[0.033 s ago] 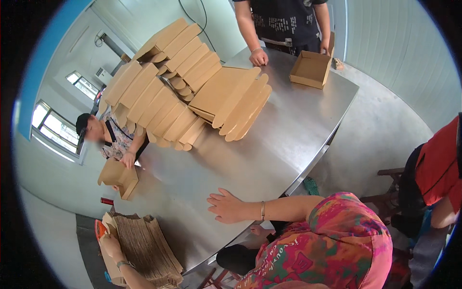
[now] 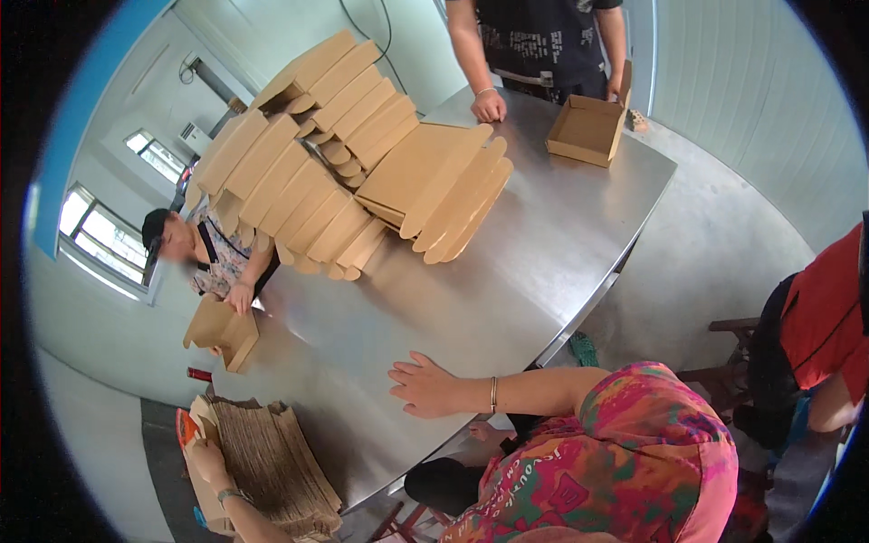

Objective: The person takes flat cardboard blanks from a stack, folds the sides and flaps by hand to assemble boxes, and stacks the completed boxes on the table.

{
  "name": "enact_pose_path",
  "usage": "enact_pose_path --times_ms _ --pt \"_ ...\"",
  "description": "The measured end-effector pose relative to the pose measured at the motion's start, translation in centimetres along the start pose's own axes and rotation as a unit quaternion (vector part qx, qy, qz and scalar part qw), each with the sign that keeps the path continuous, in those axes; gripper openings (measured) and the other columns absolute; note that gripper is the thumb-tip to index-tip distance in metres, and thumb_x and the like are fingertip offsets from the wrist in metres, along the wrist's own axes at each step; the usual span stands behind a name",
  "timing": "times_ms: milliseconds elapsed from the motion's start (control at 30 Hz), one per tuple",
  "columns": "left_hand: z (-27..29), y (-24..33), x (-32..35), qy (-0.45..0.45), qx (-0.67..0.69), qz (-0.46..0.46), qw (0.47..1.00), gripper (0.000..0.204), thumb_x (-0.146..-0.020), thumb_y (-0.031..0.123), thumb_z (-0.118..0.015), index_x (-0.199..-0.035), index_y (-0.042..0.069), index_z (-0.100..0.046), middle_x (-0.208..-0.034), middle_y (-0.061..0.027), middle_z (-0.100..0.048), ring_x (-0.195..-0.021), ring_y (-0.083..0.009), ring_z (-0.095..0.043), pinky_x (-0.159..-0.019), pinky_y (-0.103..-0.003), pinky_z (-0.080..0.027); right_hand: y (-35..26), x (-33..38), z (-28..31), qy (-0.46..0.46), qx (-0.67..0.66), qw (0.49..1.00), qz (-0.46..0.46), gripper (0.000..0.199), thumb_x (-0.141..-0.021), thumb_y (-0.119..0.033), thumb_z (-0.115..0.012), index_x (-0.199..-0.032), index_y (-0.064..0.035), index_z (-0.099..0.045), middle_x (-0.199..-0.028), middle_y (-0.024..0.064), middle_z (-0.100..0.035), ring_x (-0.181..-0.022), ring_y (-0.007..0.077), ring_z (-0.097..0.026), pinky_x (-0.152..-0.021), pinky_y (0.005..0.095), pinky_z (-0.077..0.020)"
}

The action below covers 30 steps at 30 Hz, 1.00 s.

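Note:
My left hand (image 2: pixel 208 460), with a band at its wrist, is at the near left on a stack of flattened cardboard boxes (image 2: pixel 272 462). Its fingers close on the outermost cardboard sheet (image 2: pixel 205 421) at the stack's far end; the fingertips are partly hidden. Beside those fingers shows something orange (image 2: pixel 186 427). My right hand (image 2: pixel 425 387) rests palm down on the metal table (image 2: pixel 362 335), fingers spread, holding nothing. A thin bracelet (image 2: pixel 493 395) circles that wrist.
A tall pile of folded cardboard boxes (image 2: pixel 299 181) fills the table's far left. One co-worker at the left handles an open box (image 2: pixel 226 333); another, at the far side, has a hand at an open box (image 2: pixel 587 131). A person in red (image 2: pixel 819 308) is at the right.

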<state>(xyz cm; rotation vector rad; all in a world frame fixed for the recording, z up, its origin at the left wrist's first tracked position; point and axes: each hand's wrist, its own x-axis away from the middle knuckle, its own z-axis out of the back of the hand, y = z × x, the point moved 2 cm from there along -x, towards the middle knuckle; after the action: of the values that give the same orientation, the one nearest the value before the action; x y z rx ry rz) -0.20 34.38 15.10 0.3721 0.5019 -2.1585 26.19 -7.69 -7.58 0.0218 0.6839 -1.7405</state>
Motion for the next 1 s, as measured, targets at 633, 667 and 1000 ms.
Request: enact_pose_path --times_ms 633,667,1000 --pt "10.4 1.2 8.6 -0.006 0.048 0.235 0.971 0.024 -0.087 0.028 -0.057 -0.097 0.01 -0.069 -0.097 -0.0184 -0.068 -0.095 -0.036 -0.065 -0.081 -0.048 -0.051 -1.2 -1.2 -0.5 -0.043 -0.002 0.999 0.01 0.043 -0.081 -0.028 -0.061 -0.119 -0.0073 -0.06 -0.137 0.0181 -0.049 -0.131 0.0352 -0.039 -0.111 0.0569 -0.0181" --pt "10.7 1.2 8.7 -0.015 0.04 0.226 0.973 0.022 -0.086 0.026 -0.058 -0.096 0.009 -0.069 -0.097 -0.0179 -0.068 -0.095 -0.0357 -0.065 -0.081 -0.048 -0.052 -1.1 -1.2 -0.5 -0.046 -0.001 0.999 0.015 0.043 -0.081 -0.028 -0.061 -0.119 -0.0073 -0.06 -0.137 0.0181 -0.049 -0.131 0.0352 -0.039 -0.111 0.0569 -0.0181" --pt "10.4 -5.3 9.4 0.012 -0.109 0.219 0.97 0.02 -0.084 0.011 -0.054 -0.095 0.004 -0.069 -0.099 -0.0175 -0.069 -0.094 -0.0345 -0.067 -0.078 -0.045 -0.054 -0.8 -0.9 -0.4 -0.036 0.003 0.999 0.011 0.043 -0.082 -0.028 -0.062 -0.119 -0.0076 -0.06 -0.137 0.0182 -0.049 -0.131 0.0357 -0.039 -0.111 0.0567 -0.0187"
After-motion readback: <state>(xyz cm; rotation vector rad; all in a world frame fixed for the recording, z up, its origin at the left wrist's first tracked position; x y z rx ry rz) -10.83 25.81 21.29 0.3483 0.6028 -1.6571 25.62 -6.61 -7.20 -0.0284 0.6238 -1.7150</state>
